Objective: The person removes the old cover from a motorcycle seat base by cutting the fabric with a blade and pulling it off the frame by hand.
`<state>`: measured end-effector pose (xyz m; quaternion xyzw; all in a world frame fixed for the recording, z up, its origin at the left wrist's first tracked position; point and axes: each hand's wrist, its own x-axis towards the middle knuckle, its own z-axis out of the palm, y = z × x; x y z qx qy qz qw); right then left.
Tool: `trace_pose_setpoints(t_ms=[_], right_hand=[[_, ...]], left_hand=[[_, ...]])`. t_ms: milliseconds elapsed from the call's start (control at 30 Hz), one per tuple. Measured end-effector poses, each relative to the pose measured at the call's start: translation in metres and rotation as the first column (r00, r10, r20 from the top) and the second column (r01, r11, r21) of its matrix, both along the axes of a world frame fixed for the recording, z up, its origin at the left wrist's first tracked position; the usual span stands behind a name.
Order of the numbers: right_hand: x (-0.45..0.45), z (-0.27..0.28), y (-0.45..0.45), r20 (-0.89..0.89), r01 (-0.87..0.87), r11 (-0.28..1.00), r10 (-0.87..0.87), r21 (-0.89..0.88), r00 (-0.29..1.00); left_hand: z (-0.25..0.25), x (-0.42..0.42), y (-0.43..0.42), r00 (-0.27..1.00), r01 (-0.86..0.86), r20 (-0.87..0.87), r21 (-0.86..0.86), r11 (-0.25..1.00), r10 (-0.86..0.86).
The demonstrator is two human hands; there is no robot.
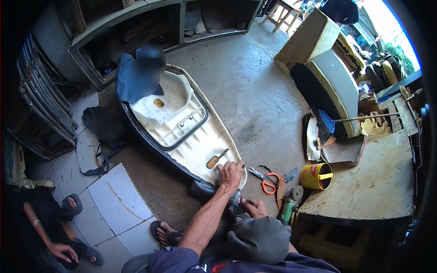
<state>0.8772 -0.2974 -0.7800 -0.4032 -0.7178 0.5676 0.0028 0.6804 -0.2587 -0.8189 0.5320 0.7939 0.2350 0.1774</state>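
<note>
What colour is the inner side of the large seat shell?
The seat shell is creamy off-white inside, best seen in the head view.

Open floor (255, 91) beyond the scissors (262, 178)

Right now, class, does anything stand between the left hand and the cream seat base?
Nothing visible: the left hand rests on the cream seat base; the small dark item lies beyond that hand.
</note>
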Motion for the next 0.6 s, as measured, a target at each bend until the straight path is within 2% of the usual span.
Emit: trace_pose_setpoints(t_ms=[33,67,133,200,233,267,333,400,433,533,600], right_hand=[[-0.001,0.031,0.013,0.117,0.367,0.928,-0.358,-0.063,0.926],[0.007,0.051,0.023,0.233,0.683,0.727,-0.653,-0.070,0.720],[0.023,0.051,0.050,-0.049,0.746,0.665,-0.746,-0.035,0.664],[0.029,0.056,0.065,-0.034,0.674,0.684,-0.695,0.279,0.718],[0.040,0.044,0.073,0.080,0.549,0.715,-0.637,0.432,0.767],[0.051,0.030,0.074,0.082,0.558,0.712,-0.645,0.426,0.760],[0.037,0.035,0.069,0.316,0.586,0.778,-0.627,0.226,0.712],[0.031,0.026,0.062,0.346,0.506,0.852,-0.519,0.136,0.782],[0.023,0.029,0.058,0.423,0.394,0.905,-0.424,0.159,0.801],[0.010,0.008,0.041,0.384,0.166,0.916,-0.310,0.364,0.870],[0.000,0.003,0.040,0.404,0.143,0.936,-0.271,0.321,0.874]], left_hand=[[-0.005,-0.001,0.004,1.000,0.002,0.005,0.061,0.998,-0.003],[-0.011,-0.001,0.007,1.000,0.000,0.004,0.130,0.991,0.000],[-0.006,-0.006,0.013,1.000,0.014,0.011,0.123,0.992,-0.016],[-0.006,-0.003,0.002,1.000,-0.009,0.005,0.238,0.971,0.008],[-0.002,-0.005,0.002,0.999,0.005,0.039,0.174,0.985,-0.012],[0.000,-0.007,0.006,0.999,0.015,0.036,0.167,0.986,-0.022],[-0.001,-0.009,0.005,0.995,0.010,0.092,0.143,0.990,-0.024],[0.000,-0.015,0.004,0.992,0.066,0.096,0.124,0.990,-0.078],[0.010,-0.023,0.002,0.982,0.122,0.137,0.061,0.991,-0.129],[-0.016,-0.034,-0.012,0.972,0.146,0.157,0.175,0.974,-0.174],[-0.016,-0.032,-0.016,0.972,0.137,0.167,0.155,0.978,-0.163]])
